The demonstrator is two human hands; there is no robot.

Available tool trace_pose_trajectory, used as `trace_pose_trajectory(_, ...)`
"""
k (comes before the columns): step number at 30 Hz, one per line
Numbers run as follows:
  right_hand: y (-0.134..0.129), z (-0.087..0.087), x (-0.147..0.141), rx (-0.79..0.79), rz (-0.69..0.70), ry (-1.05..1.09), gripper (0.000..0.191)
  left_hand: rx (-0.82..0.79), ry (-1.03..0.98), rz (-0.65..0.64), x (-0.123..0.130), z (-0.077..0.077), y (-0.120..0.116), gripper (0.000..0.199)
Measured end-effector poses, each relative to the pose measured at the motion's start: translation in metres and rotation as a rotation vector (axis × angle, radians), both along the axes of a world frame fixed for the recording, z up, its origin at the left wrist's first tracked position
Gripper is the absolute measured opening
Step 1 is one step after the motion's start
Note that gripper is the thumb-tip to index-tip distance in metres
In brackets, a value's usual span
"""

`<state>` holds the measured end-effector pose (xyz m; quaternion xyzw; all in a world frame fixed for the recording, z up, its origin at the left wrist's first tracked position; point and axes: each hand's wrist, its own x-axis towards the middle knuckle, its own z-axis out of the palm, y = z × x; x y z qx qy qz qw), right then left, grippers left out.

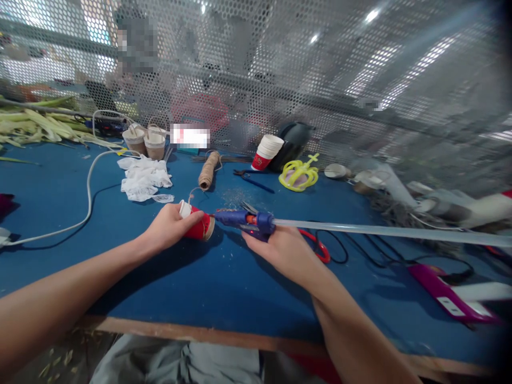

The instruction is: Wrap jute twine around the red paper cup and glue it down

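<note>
My left hand [170,226] is closed around a red paper cup [197,230] lying tilted on its side, its white rim to the left and a band of twine around its base end. In my right hand [276,248] is a blue hot glue gun [250,221], its nozzle close to the cup's base; whether they touch I cannot tell. A long clear glue stick [360,229] sticks out of the gun's back to the right. From the cup a strand of twine leads up toward a twine spool [208,170].
Behind are white gloves [144,177], two twine-wrapped cups [154,145], pliers [256,180], stacked paper cups [267,152] and a yellow crown-shaped piece [298,175]. Red-handled scissors [318,248] lie beside my right hand. A purple power strip [450,296] and cables occupy the right; a perforated metal screen [240,64] stands behind.
</note>
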<state>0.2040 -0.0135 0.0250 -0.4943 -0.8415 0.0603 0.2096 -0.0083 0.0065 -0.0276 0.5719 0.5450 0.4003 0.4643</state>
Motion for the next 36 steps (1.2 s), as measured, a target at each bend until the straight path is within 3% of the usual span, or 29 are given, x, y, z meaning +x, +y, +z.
trace_pose_trajectory(9, -0.002, 0.000, 0.002, -0.041, -0.013, -0.045, 0.015, -0.042, -0.042, 0.021, 0.001, -0.001, 0.002, 0.033)
trace_pose_trajectory(18, -0.011, 0.003, 0.002, -0.040, 0.130, -0.100, 0.007, -0.137, -0.130, 0.045, 0.000, 0.003, 0.006, 0.032)
trace_pose_trajectory(31, -0.019, 0.002, -0.001, -0.060, 0.151, -0.124, 0.008, -0.134, -0.157, 0.054, 0.000, 0.002, 0.009, 0.032)
trace_pose_trajectory(36, -0.016, 0.004, 0.001, -0.103, 0.110, -0.019, 0.007, -0.157, -0.168, 0.048, 0.000, 0.003, 0.008, 0.033)
